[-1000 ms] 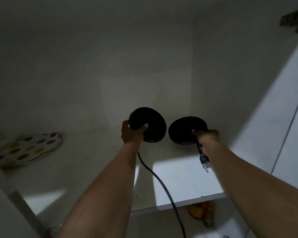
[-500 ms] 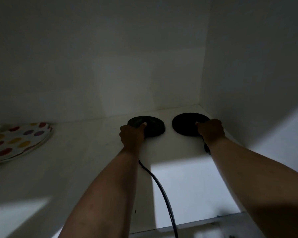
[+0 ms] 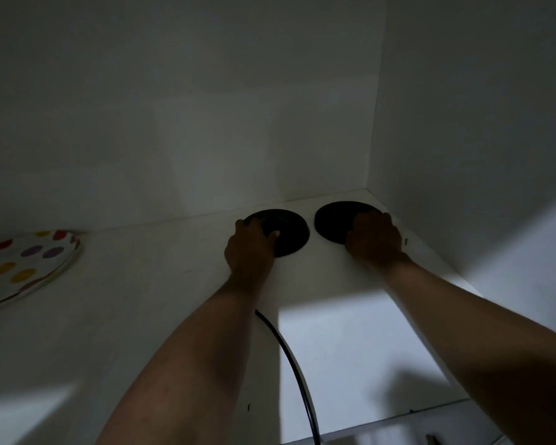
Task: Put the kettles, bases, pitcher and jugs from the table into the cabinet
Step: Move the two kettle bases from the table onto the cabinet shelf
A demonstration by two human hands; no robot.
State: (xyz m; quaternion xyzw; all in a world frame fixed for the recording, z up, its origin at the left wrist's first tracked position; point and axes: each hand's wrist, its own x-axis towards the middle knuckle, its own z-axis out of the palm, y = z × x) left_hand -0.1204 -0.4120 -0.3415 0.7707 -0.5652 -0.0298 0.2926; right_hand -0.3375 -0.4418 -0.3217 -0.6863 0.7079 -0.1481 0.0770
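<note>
Two round black kettle bases lie flat on the white cabinet shelf, side by side in the back right corner. My left hand grips the near edge of the left base, thumb on top. My right hand rests over the near right part of the right base, fingers curled on it. A black power cord runs from under my left wrist down over the shelf's front edge. No kettle, pitcher or jug is in sight.
A white plate with coloured dots lies at the shelf's left. The cabinet's back wall and right side wall close in just behind and beside the bases. The shelf's front edge runs along the bottom right.
Both bases were held tilted in the air a second ago; they came down flat onto the shelf and have since slid back toward the rear corner with my hands on them.
</note>
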